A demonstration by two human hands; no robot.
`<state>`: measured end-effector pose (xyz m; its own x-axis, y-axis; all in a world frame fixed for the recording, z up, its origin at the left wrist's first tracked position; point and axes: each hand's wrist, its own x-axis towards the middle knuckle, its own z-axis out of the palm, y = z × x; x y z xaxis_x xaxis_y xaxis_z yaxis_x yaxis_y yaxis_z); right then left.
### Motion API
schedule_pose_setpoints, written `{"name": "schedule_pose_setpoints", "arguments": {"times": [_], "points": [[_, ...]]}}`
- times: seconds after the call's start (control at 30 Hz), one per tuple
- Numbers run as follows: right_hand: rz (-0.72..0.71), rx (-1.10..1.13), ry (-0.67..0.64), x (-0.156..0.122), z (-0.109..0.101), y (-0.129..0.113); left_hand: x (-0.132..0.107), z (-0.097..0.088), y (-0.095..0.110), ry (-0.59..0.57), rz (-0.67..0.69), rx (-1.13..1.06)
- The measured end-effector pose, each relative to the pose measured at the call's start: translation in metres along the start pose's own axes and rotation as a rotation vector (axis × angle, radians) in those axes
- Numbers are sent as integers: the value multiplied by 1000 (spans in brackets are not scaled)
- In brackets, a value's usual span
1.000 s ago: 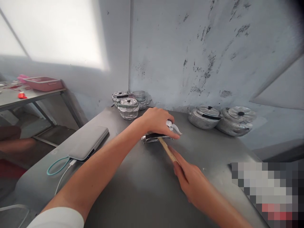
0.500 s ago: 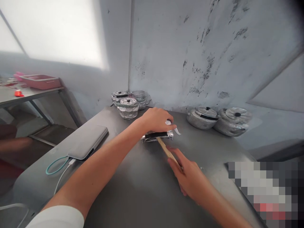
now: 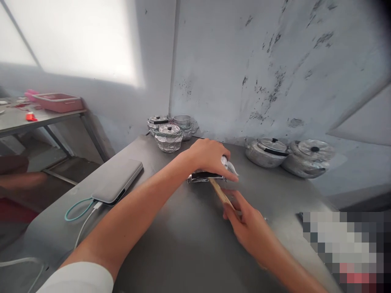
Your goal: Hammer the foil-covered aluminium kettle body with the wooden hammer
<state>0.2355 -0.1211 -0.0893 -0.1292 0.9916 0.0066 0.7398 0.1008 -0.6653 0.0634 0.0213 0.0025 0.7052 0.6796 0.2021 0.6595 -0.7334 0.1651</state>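
A small silvery metal pot [image 3: 195, 179] with a black handle bar stands mid-table, largely hidden under my left hand [image 3: 210, 156]. That hand grips over its top, fingers curling at the far right side and the thumb stretched out along the near right. A whitish, spout-like piece [image 3: 232, 167] sticks out on the pot's right. My right hand [image 3: 247, 221] is closed around a light wooden stick [image 3: 221, 193]. The stick's far end meets the pot's near side below the black bar; whether it goes under or in is hidden.
Several foil-like metal pots [image 3: 169, 138] stand at the back left, lidded metal pots [image 3: 267, 152] at the back right. A grey power bank [image 3: 117, 179] with cables lies left. A pink basket [image 3: 59, 102] sits on another table. The lower right is pixelated.
My left thumb has stretched out further to the right over the pot's near side. The whole view has shifted slightly, so things sit a little further right. Both hands keep their hold.
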Motion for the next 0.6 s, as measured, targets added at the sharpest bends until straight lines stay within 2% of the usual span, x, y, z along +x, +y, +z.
{"name": "schedule_pose_setpoints", "arguments": {"times": [0.13, 0.47, 0.6], "points": [[-2, -8, 47, -2, 0, 2, 2, 3, -2, 17, -9, 9], [19, -30, 17, -3, 2, 1, 1, 1, -1, -8, 8, 22], [35, -39, 24, -3, 2, 1, 1, 3, -1, 18, 11, 29]]}}
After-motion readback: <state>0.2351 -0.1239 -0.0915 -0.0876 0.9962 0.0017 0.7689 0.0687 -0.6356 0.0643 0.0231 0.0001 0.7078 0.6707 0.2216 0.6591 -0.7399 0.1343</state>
